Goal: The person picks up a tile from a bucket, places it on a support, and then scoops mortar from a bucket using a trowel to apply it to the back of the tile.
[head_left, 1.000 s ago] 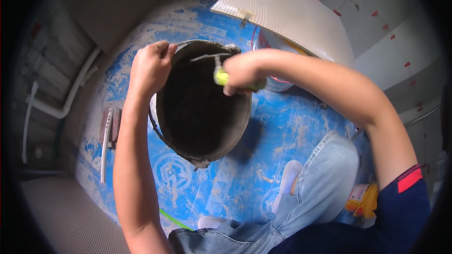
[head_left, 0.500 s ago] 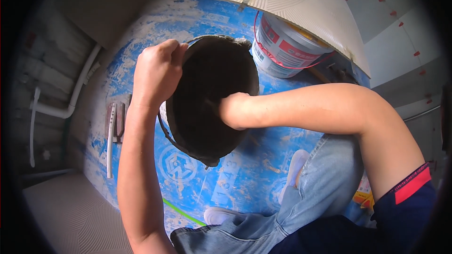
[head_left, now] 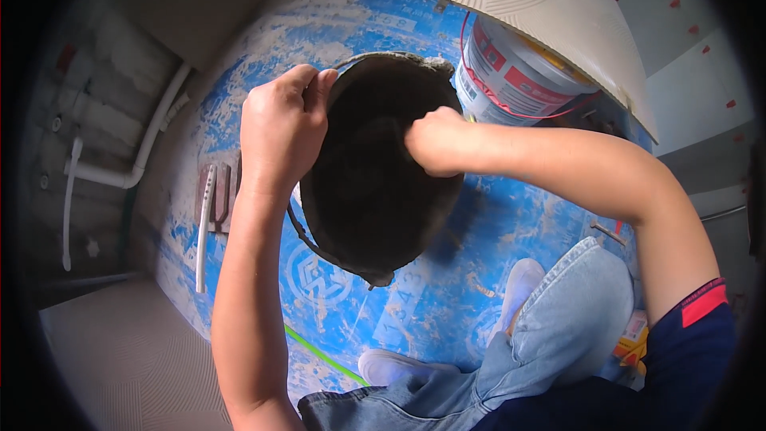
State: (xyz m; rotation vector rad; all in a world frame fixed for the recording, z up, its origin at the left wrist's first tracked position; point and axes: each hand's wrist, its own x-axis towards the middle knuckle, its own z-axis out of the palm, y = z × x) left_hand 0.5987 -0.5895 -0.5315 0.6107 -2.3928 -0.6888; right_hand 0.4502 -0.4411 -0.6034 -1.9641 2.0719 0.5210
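Note:
My left hand (head_left: pixel 281 128) is closed on the upper-left rim of a dark, mortar-crusted bucket (head_left: pixel 367 211). My right hand (head_left: pixel 437 141) is closed inside the bucket's right side, round a tool whose yellow-green handle (head_left: pixel 471 118) barely shows behind my fingers; its metal end is lost in the dark interior, and I cannot make out the bucket's contents.
Behind the bucket at right, a pale ridged panel (head_left: pixel 511 0) overhangs a white-and-red pail (head_left: pixel 511 72). A blue dirty sheet (head_left: pixel 399 335) covers the floor. Left are a white strip (head_left: pixel 203 247) and wall pipes (head_left: pixel 112 177). A yellow container (head_left: pixel 630 343) sits behind my knee.
My right hand has gone from above the rim down into the bucket, then slightly back up, and the tool's metal part has dropped from sight. My left hand keeps its grip as the view shifts.

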